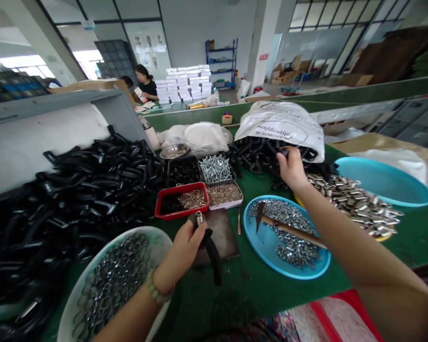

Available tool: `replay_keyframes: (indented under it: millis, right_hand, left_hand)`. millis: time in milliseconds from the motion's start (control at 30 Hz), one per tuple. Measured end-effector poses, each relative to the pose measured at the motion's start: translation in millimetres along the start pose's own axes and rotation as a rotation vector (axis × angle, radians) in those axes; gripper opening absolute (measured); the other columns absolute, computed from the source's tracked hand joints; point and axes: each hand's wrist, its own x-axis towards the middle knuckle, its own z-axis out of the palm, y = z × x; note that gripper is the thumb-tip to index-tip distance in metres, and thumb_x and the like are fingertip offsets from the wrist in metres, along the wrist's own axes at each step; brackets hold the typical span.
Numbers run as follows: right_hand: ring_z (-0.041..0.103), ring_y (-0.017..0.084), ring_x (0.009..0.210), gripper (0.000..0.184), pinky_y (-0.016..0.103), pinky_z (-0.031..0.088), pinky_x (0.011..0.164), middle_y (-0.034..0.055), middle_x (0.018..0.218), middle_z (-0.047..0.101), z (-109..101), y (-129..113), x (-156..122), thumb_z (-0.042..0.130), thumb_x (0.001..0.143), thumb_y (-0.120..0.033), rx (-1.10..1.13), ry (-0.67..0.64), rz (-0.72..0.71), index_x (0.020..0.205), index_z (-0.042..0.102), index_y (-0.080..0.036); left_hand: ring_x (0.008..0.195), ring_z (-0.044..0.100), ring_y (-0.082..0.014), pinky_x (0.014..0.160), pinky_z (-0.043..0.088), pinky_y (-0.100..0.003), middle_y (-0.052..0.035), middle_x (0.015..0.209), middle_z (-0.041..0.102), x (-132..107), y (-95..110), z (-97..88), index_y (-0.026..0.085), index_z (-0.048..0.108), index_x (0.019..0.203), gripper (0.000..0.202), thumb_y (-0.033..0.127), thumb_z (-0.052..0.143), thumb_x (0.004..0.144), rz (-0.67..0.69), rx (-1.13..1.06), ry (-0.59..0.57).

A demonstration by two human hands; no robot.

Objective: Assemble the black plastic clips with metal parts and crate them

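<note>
My left hand (185, 244) is closed round a black curved plastic handle (213, 259). A small metal coil spring (199, 217) sticks up at the thumb, above a dark metal plate (226, 232). Farther away, my right hand (291, 168) pinches a black plastic part (284, 151) at the mouth of a white plastic sack (278, 121); the fingertips are partly hidden. Black parts (257, 159) spill out of that sack. Beneath my right forearm, a hammer (288, 229) lies across a blue basin (251, 247) of small metal pieces.
Black handles (82, 185) are heaped at left. Metal rings fill a white basin (66, 304). A red tray (159, 209), a tray of screws (216, 168) and a screwdriver (239, 224) lie mid-table. Metal clips (356, 202) and an oval blue tray (385, 178) are at right. A co-worker (148, 85) sits beyond.
</note>
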Motion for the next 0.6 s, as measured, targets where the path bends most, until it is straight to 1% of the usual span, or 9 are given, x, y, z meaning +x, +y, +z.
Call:
replay_keyframes:
  millis: [33, 100, 167, 200, 267, 333, 433, 533, 600]
  right_hand:
    - [0.054, 0.026, 0.103, 0.033, 0.044, 0.044, 0.089, 0.0145, 0.107, 0.055, -8, -20, -13, 0.038, 0.091, -0.040, 0.172, 0.059, -0.004, 0.112, 0.050, -0.016]
    - [0.060, 0.020, 0.073, 0.033, 0.035, 0.051, 0.066, 0.0071, 0.084, 0.057, -24, -65, -49, 0.033, 0.092, -0.049, 0.484, -0.063, 0.131, 0.098, 0.051, -0.022]
    - [0.051, 0.014, 0.047, 0.037, 0.027, 0.045, 0.041, 0.0003, 0.066, 0.050, -34, -110, -88, 0.038, 0.088, -0.057, 0.719, -0.383, 0.347, 0.081, 0.049, -0.023]
    - [0.047, 0.012, 0.043, 0.037, 0.025, 0.041, 0.035, -0.0016, 0.062, 0.047, -36, -129, -106, 0.044, 0.085, -0.058, 0.796, -0.556, 0.424, 0.075, 0.047, -0.022]
    - [0.043, 0.010, 0.040, 0.041, 0.022, 0.038, 0.031, -0.0033, 0.059, 0.044, -36, -159, -134, 0.045, 0.083, -0.060, 0.932, -0.770, 0.545, 0.070, 0.045, -0.022]
    - [0.041, 0.009, 0.040, 0.042, 0.022, 0.037, 0.030, -0.0040, 0.058, 0.042, -32, -176, -149, 0.044, 0.083, -0.060, 1.001, -0.867, 0.606, 0.068, 0.044, -0.021]
    - [0.041, 0.009, 0.042, 0.041, 0.022, 0.035, 0.030, -0.0042, 0.059, 0.041, -30, -184, -155, 0.044, 0.084, -0.058, 0.988, -0.900, 0.598, 0.068, 0.045, -0.020]
    - [0.042, 0.010, 0.048, 0.041, 0.023, 0.034, 0.037, -0.0032, 0.062, 0.042, -33, -186, -152, 0.039, 0.088, -0.055, 0.901, -0.890, 0.490, 0.067, 0.046, -0.020]
    - [0.043, 0.011, 0.054, 0.041, 0.024, 0.035, 0.045, -0.0027, 0.062, 0.043, -35, -188, -149, 0.037, 0.090, -0.051, 0.810, -0.900, 0.363, 0.066, 0.046, -0.020]
  left_hand:
    - [0.059, 0.045, -0.0120, 0.055, 0.038, -0.023, 0.0036, 0.065, 0.048, 0, 1, -0.6, 0.018, 0.050, 0.079, 0.030, 0.047, 0.044, 0.087, -0.004, 0.006, -0.030]
    - [0.063, 0.048, -0.0129, 0.059, 0.040, -0.024, 0.0021, 0.069, 0.053, -3, 5, -1.2, 0.018, 0.052, 0.081, 0.029, 0.046, 0.045, 0.087, 0.025, 0.038, -0.081]
    - [0.071, 0.053, -0.0149, 0.067, 0.043, -0.026, -0.0009, 0.079, 0.059, -8, 10, -0.7, 0.017, 0.055, 0.085, 0.027, 0.043, 0.046, 0.087, 0.073, 0.079, -0.112]
    - [0.074, 0.054, -0.0159, 0.069, 0.043, -0.026, -0.0021, 0.082, 0.061, -11, 12, -0.1, 0.017, 0.056, 0.087, 0.027, 0.042, 0.045, 0.088, 0.088, 0.103, -0.124]
    - [0.077, 0.056, -0.0174, 0.072, 0.043, -0.028, -0.0037, 0.085, 0.063, -16, 16, 0.9, 0.017, 0.058, 0.089, 0.028, 0.042, 0.045, 0.089, 0.110, 0.165, -0.140]
    - [0.077, 0.056, -0.0180, 0.074, 0.042, -0.028, -0.0041, 0.086, 0.065, -20, 19, 1.1, 0.017, 0.059, 0.090, 0.029, 0.042, 0.044, 0.089, 0.135, 0.230, -0.151]
    - [0.075, 0.057, -0.0176, 0.071, 0.041, -0.027, -0.0039, 0.085, 0.066, -24, 19, -1.3, 0.017, 0.061, 0.089, 0.031, 0.043, 0.043, 0.090, 0.180, 0.304, -0.163]
    - [0.072, 0.057, -0.0178, 0.067, 0.040, -0.027, -0.0049, 0.081, 0.065, -25, 17, -6.1, 0.017, 0.061, 0.084, 0.035, 0.044, 0.041, 0.091, 0.215, 0.424, -0.159]
    - [0.071, 0.058, -0.0182, 0.066, 0.039, -0.027, -0.0057, 0.079, 0.065, -26, 13, -9.3, 0.017, 0.061, 0.082, 0.034, 0.044, 0.041, 0.090, 0.246, 0.522, -0.176]
